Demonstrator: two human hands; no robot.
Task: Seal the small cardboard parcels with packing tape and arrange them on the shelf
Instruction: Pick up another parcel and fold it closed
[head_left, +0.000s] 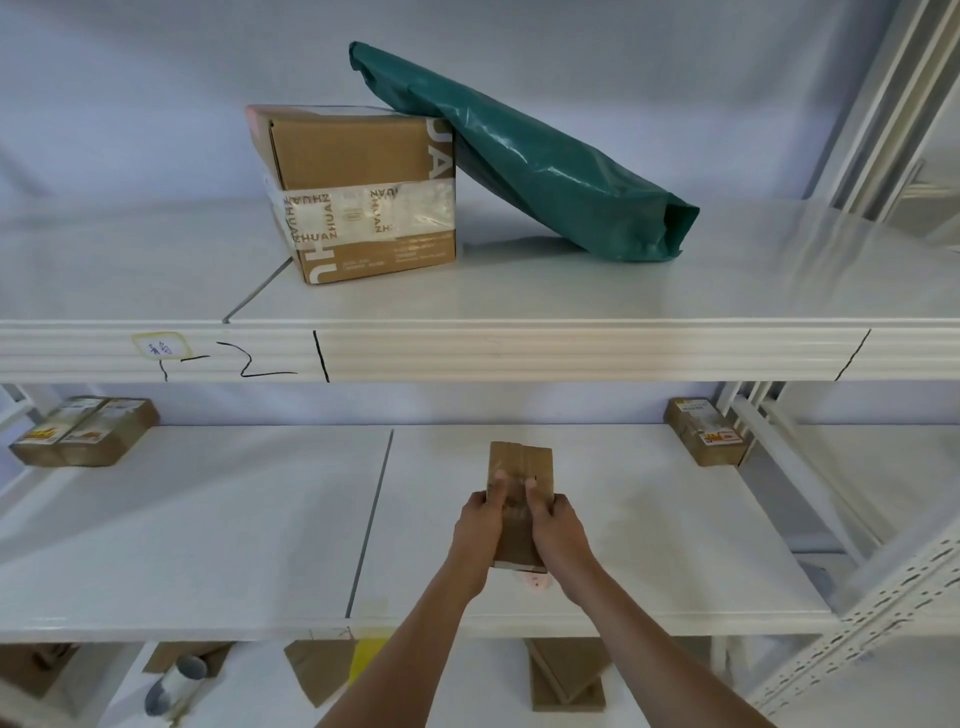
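Parcel (519, 499), a small cardboard one, sits over the middle shelf (208, 519), gripped between your two hands. Your left hand (480, 530) clasps its left edge and your right hand (556, 527) its right edge, with curled fingers (500, 480) lying on its top face. Both forearms reach straight forward, converging at the parcel; a taped box (363, 192) and a green bag (535, 161) stand on the upper shelf.

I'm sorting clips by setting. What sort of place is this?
Probably a parcel storeroom or small warehouse: white metal shelving with hand-marked sections, a taped cardboard box beside a green mailer bag, and small parcels along the lower shelf, where both hands hold another parcel.
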